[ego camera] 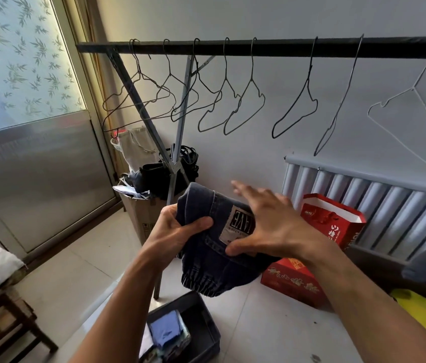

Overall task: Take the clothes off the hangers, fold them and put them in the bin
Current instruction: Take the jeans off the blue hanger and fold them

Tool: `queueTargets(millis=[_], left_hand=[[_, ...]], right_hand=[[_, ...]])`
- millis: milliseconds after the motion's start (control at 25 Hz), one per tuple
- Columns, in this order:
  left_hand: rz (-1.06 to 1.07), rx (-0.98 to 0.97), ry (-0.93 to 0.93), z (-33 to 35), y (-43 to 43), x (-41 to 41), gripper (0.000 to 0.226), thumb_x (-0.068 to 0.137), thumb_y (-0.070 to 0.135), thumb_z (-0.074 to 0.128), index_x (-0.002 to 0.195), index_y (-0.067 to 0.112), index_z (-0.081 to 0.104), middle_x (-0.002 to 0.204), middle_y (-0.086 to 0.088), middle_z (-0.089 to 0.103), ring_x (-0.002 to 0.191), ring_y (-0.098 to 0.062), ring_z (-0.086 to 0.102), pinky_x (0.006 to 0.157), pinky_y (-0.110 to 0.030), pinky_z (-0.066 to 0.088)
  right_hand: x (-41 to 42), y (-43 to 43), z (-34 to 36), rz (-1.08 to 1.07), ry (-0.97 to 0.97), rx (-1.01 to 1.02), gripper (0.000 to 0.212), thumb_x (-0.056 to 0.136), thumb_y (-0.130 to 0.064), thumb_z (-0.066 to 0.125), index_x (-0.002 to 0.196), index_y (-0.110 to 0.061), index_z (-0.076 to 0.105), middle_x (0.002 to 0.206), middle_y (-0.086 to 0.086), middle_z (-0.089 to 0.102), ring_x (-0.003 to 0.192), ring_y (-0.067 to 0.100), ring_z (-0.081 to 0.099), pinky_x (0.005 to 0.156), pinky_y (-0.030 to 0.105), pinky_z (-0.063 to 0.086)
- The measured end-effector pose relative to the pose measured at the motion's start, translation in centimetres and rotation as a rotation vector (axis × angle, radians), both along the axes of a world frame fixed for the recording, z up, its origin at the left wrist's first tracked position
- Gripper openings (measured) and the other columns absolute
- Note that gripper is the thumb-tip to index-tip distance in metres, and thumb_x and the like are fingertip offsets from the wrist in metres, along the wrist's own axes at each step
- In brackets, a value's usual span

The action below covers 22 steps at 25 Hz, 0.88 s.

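The left grip [179, 229] clamps the folded denim garment [206, 265]; the right grip [267, 218], fingers spread apart, lies against it, above the grey bin [204, 323] on the floor [264, 328].

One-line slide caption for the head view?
Left hand grips half-folded denim jeans, open right hand against them, above the grey bin; wire hangers on the rail hang bare.

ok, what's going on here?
A person is folding a dark blue denim garment in mid-air. The left hand grips its folded edge; the right hand is open, thumb against the fabric near the white patch. The thin wire hangers on the black rail all hang bare. A grey plastic bin on the floor below holds blue folded clothes; the denim is not in it yet.
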<state>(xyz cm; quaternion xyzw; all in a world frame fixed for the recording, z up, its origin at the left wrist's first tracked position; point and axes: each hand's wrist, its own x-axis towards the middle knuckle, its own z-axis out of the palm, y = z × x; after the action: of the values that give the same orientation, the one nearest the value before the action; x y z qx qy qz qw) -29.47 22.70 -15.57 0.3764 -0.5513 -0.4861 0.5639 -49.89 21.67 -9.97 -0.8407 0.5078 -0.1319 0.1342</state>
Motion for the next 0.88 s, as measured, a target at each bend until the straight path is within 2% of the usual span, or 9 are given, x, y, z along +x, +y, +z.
queueTargets(millis=[40,120,200,280,360,480,560,680,880], left_hand=[[-0.006,-0.003,-0.015,0.1,0.1,0.0,0.025,0.073,0.005,0.07,0.095,-0.006,0.067,0.086,-0.014,0.073,0.077,-0.023,0.07,0.068,-0.028,0.058],[0.008,0.02,-0.01,0.1,0.0,0.2,0.026,0.074,0.005,0.071,0.099,-0.002,0.068,0.09,-0.011,0.075,0.081,-0.022,0.072,0.07,-0.028,0.057],[0.08,0.057,-0.011,0.1,-0.2,0.6,0.035,0.076,0.007,0.074,0.109,0.009,0.065,0.1,-0.009,0.074,0.092,-0.024,0.071,0.074,-0.028,0.057],[0.326,0.065,-0.128,-0.3,-0.6,1.3,0.045,0.076,0.021,0.08,0.114,0.018,0.058,0.109,-0.008,0.067,0.101,-0.022,0.066,0.081,-0.029,0.056],[0.623,0.053,-0.287,-0.8,-0.2,1.8,0.051,0.071,0.047,0.079,0.107,0.02,0.055,0.106,-0.005,0.061,0.098,-0.019,0.061,0.083,-0.032,0.055],[0.429,0.316,-0.194,-1.0,0.4,0.6,0.072,0.057,0.077,0.063,0.101,0.021,0.054,0.106,-0.007,0.064,0.096,-0.019,0.064,0.082,-0.044,0.059],[0.321,0.468,0.085,-1.2,-0.4,0.5,0.075,0.058,0.075,0.069,0.109,0.022,0.052,0.112,-0.008,0.066,0.097,-0.021,0.068,0.077,-0.044,0.06],[0.336,0.479,0.427,-1.8,-1.9,3.1,0.063,0.073,0.051,0.074,0.118,0.01,0.059,0.111,-0.018,0.07,0.09,-0.023,0.071,0.07,-0.034,0.057],[0.207,0.552,0.623,-2.5,-1.0,8.9,0.04,0.091,0.043,0.054,0.097,0.007,0.07,0.091,-0.015,0.074,0.075,-0.024,0.072,0.065,-0.033,0.059]], right_hand=[[0.7,-0.2,-0.1,0.03,-0.004,0.028,0.091,0.066,-0.053,0.077,0.143,-0.038,0.032,0.129,-0.004,0.058,0.12,0.019,0.054,0.105,0.043,0.041],[1.7,-0.7,-0.7,0.033,-0.119,0.004,0.039,0.073,-0.038,0.074,0.109,-0.037,0.059,0.091,-0.007,0.068,0.086,0.017,0.066,0.08,0.038,0.054],[2.4,-1.0,-1.3,-0.012,-0.155,-0.027,0.013,0.075,-0.033,0.071,0.079,-0.031,0.058,0.075,-0.006,0.065,0.072,0.017,0.064,0.067,0.036,0.053],[3.4,-1.2,-2.1,-0.075,-0.185,-0.006,0.012,0.077,-0.031,0.068,0.075,-0.028,0.057,0.074,-0.004,0.065,0.072,0.018,0.064,0.064,0.034,0.051],[4.8,-1.3,-2.7,-0.147,-0.178,-0.061,0.009,0.08,-0.03,0.065,0.087,-0.024,0.062,0.081,-0.001,0.067,0.078,0.021,0.065,0.066,0.031,0.05],[7.7,-1.2,-3.5,-0.204,-0.124,-0.201,0.029,0.085,-0.034,0.057,0.113,-0.027,0.061,0.1,0.002,0.068,0.095,0.025,0.062,0.073,0.031,0.045],[10.2,-0.7,-4.2,-0.142,-0.126,-0.247,0.039,0.086,-0.035,0.055,0.125,-0.03,0.055,0.116,-0.002,0.064,0.106,0.022,0.055,0.08,0.033,0.044],[13.5,0.4,-5.5,0.016,-0.174,-0.199,0.057,0.086,-0.043,0.056,0.138,-0.024,0.043,0.131,-0.002,0.05,0.117,0.018,0.043,0.099,0.032,0.042],[15.9,-1.6,-6.9,-0.002,-0.391,-0.129,0.056,0.09,-0.054,0.041,0.137,-0.023,0.046,0.129,-0.005,0.044,0.123,0.015,0.045,0.102,0.033,0.041]])
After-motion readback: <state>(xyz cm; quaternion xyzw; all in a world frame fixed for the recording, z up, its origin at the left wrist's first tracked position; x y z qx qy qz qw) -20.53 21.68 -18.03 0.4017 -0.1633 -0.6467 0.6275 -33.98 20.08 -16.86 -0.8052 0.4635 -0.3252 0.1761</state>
